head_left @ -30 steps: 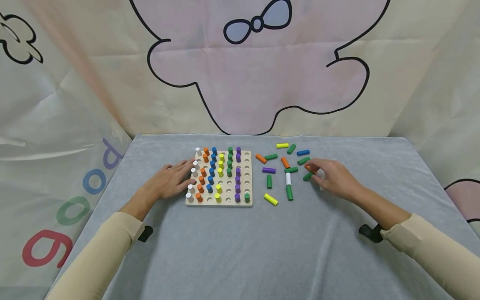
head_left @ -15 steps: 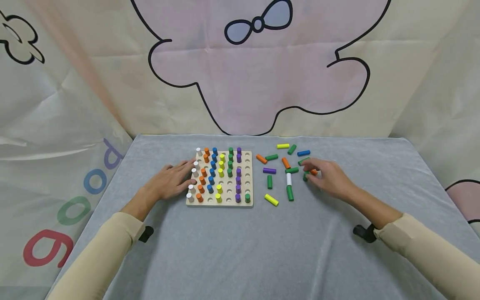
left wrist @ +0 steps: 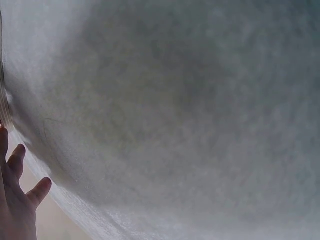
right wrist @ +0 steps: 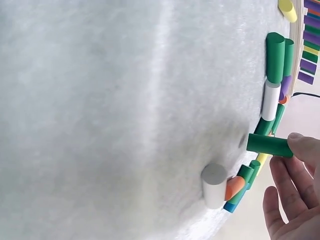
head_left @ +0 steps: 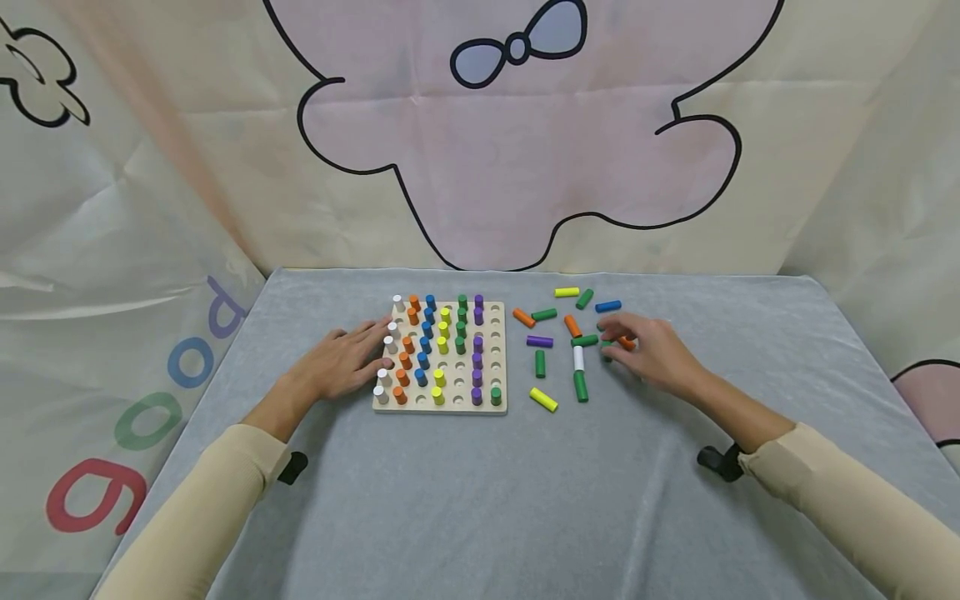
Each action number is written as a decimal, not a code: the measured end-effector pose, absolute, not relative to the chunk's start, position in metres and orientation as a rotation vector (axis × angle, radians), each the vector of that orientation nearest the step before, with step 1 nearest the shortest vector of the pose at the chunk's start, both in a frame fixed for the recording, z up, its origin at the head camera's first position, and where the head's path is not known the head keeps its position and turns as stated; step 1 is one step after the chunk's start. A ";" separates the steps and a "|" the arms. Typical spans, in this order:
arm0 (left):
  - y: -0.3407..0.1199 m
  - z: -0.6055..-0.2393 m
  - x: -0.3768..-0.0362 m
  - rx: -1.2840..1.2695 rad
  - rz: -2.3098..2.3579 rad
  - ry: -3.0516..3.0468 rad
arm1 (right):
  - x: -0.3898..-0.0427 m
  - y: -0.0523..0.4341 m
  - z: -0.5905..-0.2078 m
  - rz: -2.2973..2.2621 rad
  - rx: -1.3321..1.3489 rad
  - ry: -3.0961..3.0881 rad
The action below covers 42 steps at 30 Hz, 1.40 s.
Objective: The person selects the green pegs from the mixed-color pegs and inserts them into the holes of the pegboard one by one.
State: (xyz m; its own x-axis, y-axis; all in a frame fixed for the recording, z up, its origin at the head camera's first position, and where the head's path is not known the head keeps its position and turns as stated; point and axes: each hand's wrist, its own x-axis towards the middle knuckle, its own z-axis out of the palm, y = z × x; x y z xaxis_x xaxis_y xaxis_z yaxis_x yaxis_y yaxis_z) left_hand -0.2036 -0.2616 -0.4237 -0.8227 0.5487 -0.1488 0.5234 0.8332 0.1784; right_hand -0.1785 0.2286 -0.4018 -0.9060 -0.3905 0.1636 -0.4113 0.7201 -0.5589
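Note:
A pale pegboard (head_left: 502, 367) stands on the table, with columns of white, orange, blue, yellow, green and purple pegs upright in its holes. My left hand (head_left: 341, 362) rests at the board's left edge, fingers spread; the left wrist view catches part of this hand (left wrist: 20, 205) at its lower left. Right of the board, my right hand (head_left: 651, 354) is over the loose pegs. The right wrist view shows it pinching a green peg (right wrist: 267, 145) between thumb and fingers, the peg's free end sticking out. A white peg (right wrist: 214, 187) and an orange peg (right wrist: 234, 188) lie close below that hand.
Several loose pegs lie between board and right hand, among them a purple peg (head_left: 539, 342), a yellow peg (head_left: 543, 400), a white peg (head_left: 578, 358) and a blue peg (head_left: 608, 306). Grey cloth (head_left: 480, 500) covers the table. A printed curtain (head_left: 525, 167) hangs behind.
My right hand has moved slightly left, toward the board, carrying the green peg and uncovering an orange peg beneath it. The left hand stays at the board's edge.

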 end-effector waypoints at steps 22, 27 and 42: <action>-0.263 -0.424 -0.204 0.824 0.197 2.808 | -0.185 0.175 -0.383 0.998 0.821 -2.764; -0.263 -0.425 -0.205 0.819 0.195 2.810 | -0.183 0.160 -0.381 1.051 0.831 -2.776; -0.262 -0.424 -0.204 0.837 0.195 2.815 | -0.175 0.125 -0.384 1.140 0.934 -2.753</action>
State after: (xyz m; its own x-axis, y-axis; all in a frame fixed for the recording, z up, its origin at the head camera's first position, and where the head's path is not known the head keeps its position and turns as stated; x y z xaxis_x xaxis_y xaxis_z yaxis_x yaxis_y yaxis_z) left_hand -0.2042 -0.2620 -0.4238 -0.8200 0.5520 -0.1512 0.5259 0.8310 0.1816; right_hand -0.1751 0.1251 -0.3838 -0.8208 -0.5207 0.2349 -0.5343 0.5545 -0.6380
